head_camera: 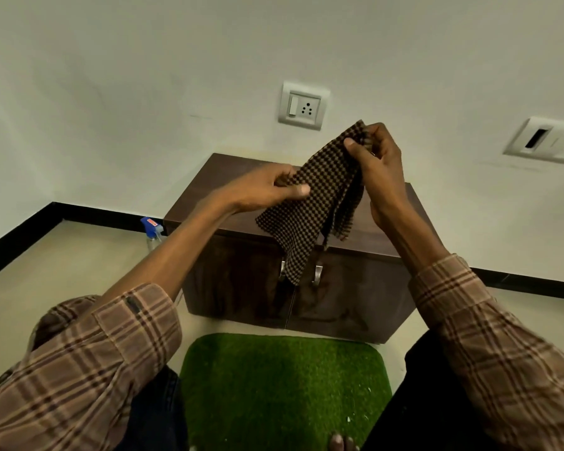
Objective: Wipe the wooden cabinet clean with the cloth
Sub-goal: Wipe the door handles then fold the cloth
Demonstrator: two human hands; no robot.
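Above the cabinet (365, 236), both hands pinch checkered cloth (310, 203).

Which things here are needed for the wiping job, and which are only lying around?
Needed: checked cloth, held by left hand and right hand; wooden cabinet.

Lying around: spray bottle, green mat, wall sockets.

A pale beige tiled floor (62, 281) bears a low, dark brown wooden cabinet (349, 297) with two doors, set against the white wall. A green artificial-grass mat (284, 388) with rounded corners lies on the floor just in front of the cabinet. A clear plastic spray bottle (153, 232) with a blue trigger head stands on the floor at the cabinet's left end.
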